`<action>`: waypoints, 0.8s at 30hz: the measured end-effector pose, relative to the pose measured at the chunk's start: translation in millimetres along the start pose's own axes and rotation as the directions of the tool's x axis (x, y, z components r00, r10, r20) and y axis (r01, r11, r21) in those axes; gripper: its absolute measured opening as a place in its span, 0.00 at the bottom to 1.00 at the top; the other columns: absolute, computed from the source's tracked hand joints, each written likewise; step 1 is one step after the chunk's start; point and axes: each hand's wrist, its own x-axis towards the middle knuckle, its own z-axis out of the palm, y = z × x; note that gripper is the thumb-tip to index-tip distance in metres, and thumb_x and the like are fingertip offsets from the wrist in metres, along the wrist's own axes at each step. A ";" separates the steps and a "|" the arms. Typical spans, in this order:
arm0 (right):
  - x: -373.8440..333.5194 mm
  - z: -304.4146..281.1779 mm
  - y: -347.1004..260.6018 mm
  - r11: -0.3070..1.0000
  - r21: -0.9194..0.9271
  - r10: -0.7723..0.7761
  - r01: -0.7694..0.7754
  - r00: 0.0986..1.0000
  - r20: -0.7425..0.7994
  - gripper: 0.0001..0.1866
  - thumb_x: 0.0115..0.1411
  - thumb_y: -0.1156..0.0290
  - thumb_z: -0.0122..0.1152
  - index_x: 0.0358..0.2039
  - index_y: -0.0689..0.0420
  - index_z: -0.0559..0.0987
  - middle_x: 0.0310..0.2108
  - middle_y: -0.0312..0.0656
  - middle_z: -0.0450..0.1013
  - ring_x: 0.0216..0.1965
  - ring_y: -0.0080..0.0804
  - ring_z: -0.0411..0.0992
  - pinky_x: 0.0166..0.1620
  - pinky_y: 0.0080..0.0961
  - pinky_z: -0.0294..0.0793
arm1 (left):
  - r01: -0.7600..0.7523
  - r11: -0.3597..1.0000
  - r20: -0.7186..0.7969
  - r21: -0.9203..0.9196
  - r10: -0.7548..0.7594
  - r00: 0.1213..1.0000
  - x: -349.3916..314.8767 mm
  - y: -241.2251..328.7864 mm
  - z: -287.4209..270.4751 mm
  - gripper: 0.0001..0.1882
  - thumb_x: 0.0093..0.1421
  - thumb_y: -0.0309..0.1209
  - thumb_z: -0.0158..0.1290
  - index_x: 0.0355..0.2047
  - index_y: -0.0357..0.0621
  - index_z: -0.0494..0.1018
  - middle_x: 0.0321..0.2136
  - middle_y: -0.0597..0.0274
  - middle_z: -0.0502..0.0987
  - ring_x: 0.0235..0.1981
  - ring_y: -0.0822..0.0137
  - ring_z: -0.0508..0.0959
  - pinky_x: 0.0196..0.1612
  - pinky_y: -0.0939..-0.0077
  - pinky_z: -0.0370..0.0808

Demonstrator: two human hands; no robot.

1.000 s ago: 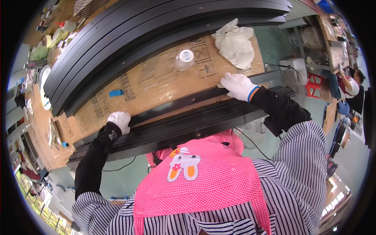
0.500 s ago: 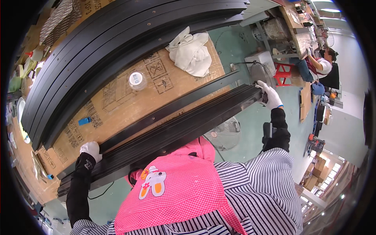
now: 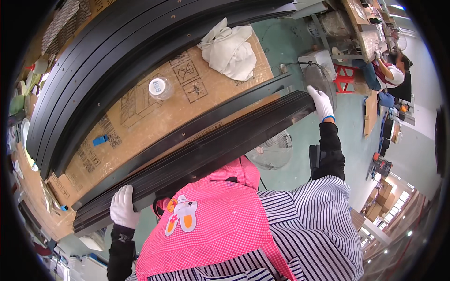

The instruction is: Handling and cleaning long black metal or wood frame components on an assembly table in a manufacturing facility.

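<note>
A stack of long black bars (image 3: 213, 143) lies slantwise along the front edge of the cardboard-covered bench, close to my apron. My left hand (image 3: 124, 206), in a white glove, holds the stack's near side toward its left end, fingers together and laid over the bars. At the far right end my right hand (image 3: 321, 104), also gloved, grips the bar ends; its thumb is partly hidden. Just behind the stack, one separate black bar (image 3: 183, 134) with small holes lies on the cardboard (image 3: 145, 117).
More black bars (image 3: 126, 61) lie along the back. A white cloth (image 3: 228, 51), a clear container with a white label (image 3: 158, 87) and a blue piece (image 3: 100, 140) rest on the cardboard. A fan (image 3: 270, 150) stands below; a person (image 3: 393, 74) works at the far right.
My left hand has moved from behind the stack, near the separate bar, round to its near side. My right hand remains at the right end, its fingers straighter.
</note>
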 end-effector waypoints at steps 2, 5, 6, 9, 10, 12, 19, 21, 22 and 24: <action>14.1 3.0 20.3 0.999 0.025 -0.024 0.024 1.000 -0.010 0.23 0.58 0.54 0.64 0.46 0.60 0.82 0.37 0.41 0.80 0.37 0.29 0.75 0.39 0.30 0.75 | 0.001 1.000 -0.045 0.014 -0.001 0.999 -6.4 -8.9 21.6 0.38 0.39 0.25 0.64 0.55 0.36 0.68 0.52 0.44 0.76 0.54 0.46 0.77 0.59 0.52 0.73; 23.7 3.6 36.1 0.994 0.087 -0.062 0.064 0.998 -0.029 0.18 0.56 0.61 0.63 0.43 0.58 0.84 0.34 0.40 0.80 0.34 0.29 0.76 0.39 0.29 0.74 | 0.010 1.000 -0.075 -0.002 -0.010 0.997 -9.3 -8.7 22.7 0.36 0.39 0.21 0.61 0.54 0.37 0.69 0.51 0.46 0.77 0.54 0.47 0.77 0.59 0.52 0.74; 25.1 4.5 39.5 0.994 0.087 -0.069 0.071 0.997 -0.024 0.18 0.56 0.61 0.63 0.43 0.58 0.84 0.34 0.40 0.80 0.34 0.29 0.76 0.39 0.29 0.74 | 0.008 1.000 -0.062 -0.026 -0.009 0.998 -6.6 -8.8 19.9 0.35 0.39 0.20 0.60 0.53 0.37 0.69 0.50 0.46 0.78 0.54 0.47 0.77 0.59 0.53 0.74; 21.9 4.9 41.5 0.986 0.158 -0.051 0.062 0.996 -0.072 0.17 0.56 0.66 0.63 0.44 0.61 0.84 0.35 0.40 0.81 0.34 0.28 0.76 0.40 0.26 0.74 | 0.047 0.998 -0.060 -0.030 -0.049 0.997 -4.8 -6.3 16.0 0.34 0.38 0.20 0.61 0.51 0.40 0.70 0.48 0.49 0.79 0.52 0.49 0.79 0.59 0.55 0.75; 21.1 5.9 40.2 0.985 0.158 -0.054 0.064 0.996 -0.069 0.17 0.56 0.66 0.63 0.44 0.61 0.84 0.35 0.40 0.81 0.34 0.28 0.76 0.40 0.26 0.74 | 0.073 0.997 -0.041 -0.038 -0.075 0.996 -5.6 -6.3 15.0 0.34 0.38 0.20 0.61 0.51 0.40 0.71 0.48 0.50 0.79 0.52 0.50 0.79 0.59 0.56 0.75; 20.1 6.8 38.5 0.975 0.206 -0.075 0.086 0.995 -0.062 0.17 0.56 0.67 0.62 0.44 0.62 0.84 0.36 0.39 0.81 0.34 0.26 0.76 0.41 0.25 0.74 | 0.077 0.996 -0.036 -0.037 -0.078 0.996 -6.3 -7.0 12.5 0.34 0.38 0.20 0.61 0.50 0.41 0.71 0.48 0.50 0.79 0.52 0.50 0.79 0.58 0.57 0.75; 13.2 -18.5 -4.8 0.926 0.363 -0.089 0.108 0.994 -0.068 0.18 0.57 0.71 0.61 0.47 0.62 0.82 0.34 0.39 0.79 0.34 0.28 0.76 0.37 0.24 0.74 | 0.067 0.997 -0.061 -0.044 -0.070 0.996 0.5 -6.8 -12.4 0.32 0.38 0.21 0.60 0.49 0.41 0.71 0.47 0.51 0.80 0.50 0.50 0.80 0.52 0.59 0.78; 28.4 -20.0 -11.8 0.904 0.390 -0.146 0.173 0.984 -0.097 0.16 0.57 0.69 0.60 0.44 0.63 0.83 0.34 0.40 0.79 0.35 0.28 0.76 0.38 0.27 0.74 | 0.054 0.998 -0.082 -0.031 -0.056 0.995 11.6 -9.2 -23.2 0.32 0.38 0.21 0.61 0.49 0.41 0.71 0.46 0.51 0.80 0.49 0.50 0.80 0.50 0.59 0.78; 37.9 -20.4 -14.8 0.909 0.361 -0.183 0.209 0.977 -0.105 0.15 0.57 0.68 0.61 0.42 0.63 0.84 0.34 0.40 0.79 0.35 0.28 0.75 0.38 0.28 0.74 | 0.043 0.999 -0.100 -0.018 -0.045 0.994 18.9 -10.3 -28.8 0.31 0.38 0.21 0.61 0.48 0.42 0.71 0.45 0.51 0.80 0.47 0.50 0.80 0.48 0.59 0.78; 54.5 -11.8 -25.6 0.931 0.288 -0.206 0.223 0.975 -0.087 0.16 0.56 0.67 0.61 0.41 0.63 0.84 0.34 0.40 0.79 0.35 0.29 0.75 0.38 0.29 0.73 | 0.080 0.997 -0.059 0.022 -0.079 0.995 33.3 -15.7 -38.8 0.33 0.37 0.23 0.65 0.48 0.43 0.72 0.43 0.53 0.80 0.44 0.50 0.81 0.44 0.59 0.78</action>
